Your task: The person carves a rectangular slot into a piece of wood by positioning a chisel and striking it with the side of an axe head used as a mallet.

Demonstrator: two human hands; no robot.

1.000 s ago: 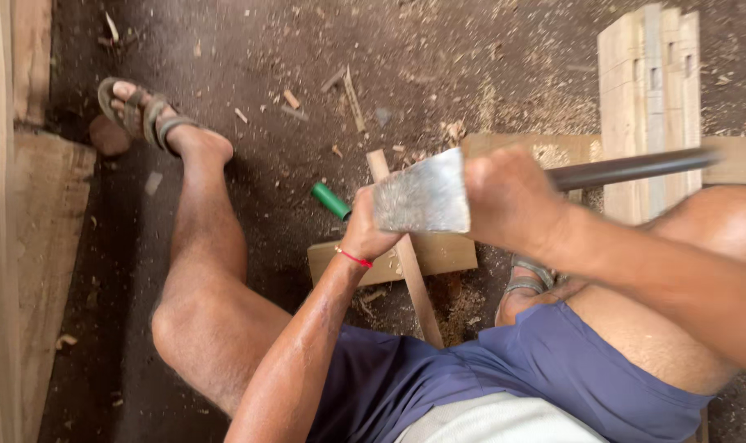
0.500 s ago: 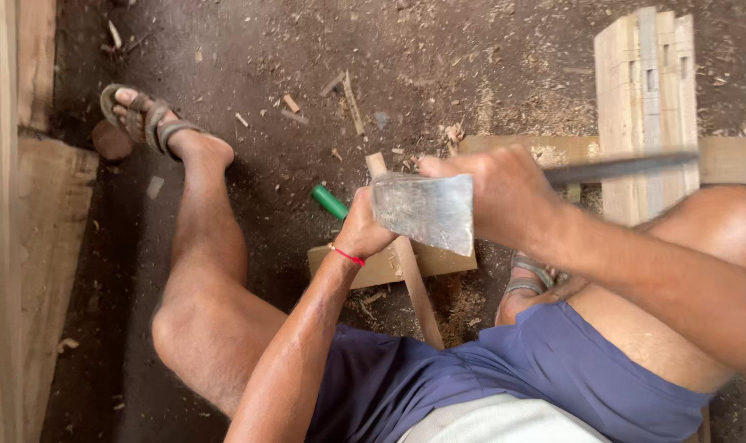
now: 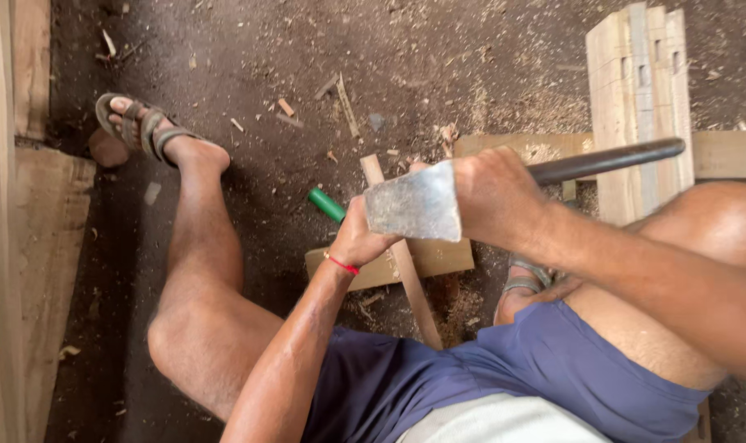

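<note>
Here, hatchet (image 3: 414, 203) gripped in right hand (image 3: 496, 197), left hand (image 3: 360, 238) on green-handled chisel (image 3: 327, 204)

dirt floor (image 3: 250, 49), dark and packed, dusted with pale sawdust and scattered wood chips (image 3: 284, 107). sawdust is thickest toward the upper right. wide wooden planks (image 3: 28, 246) run along the left edge, one stepped behind another. top right: a stack of light sawn boards (image 3: 639, 98) with notches cut in them, lying across a flat plank (image 3: 730, 153). even daylight, soft shadows.
</note>
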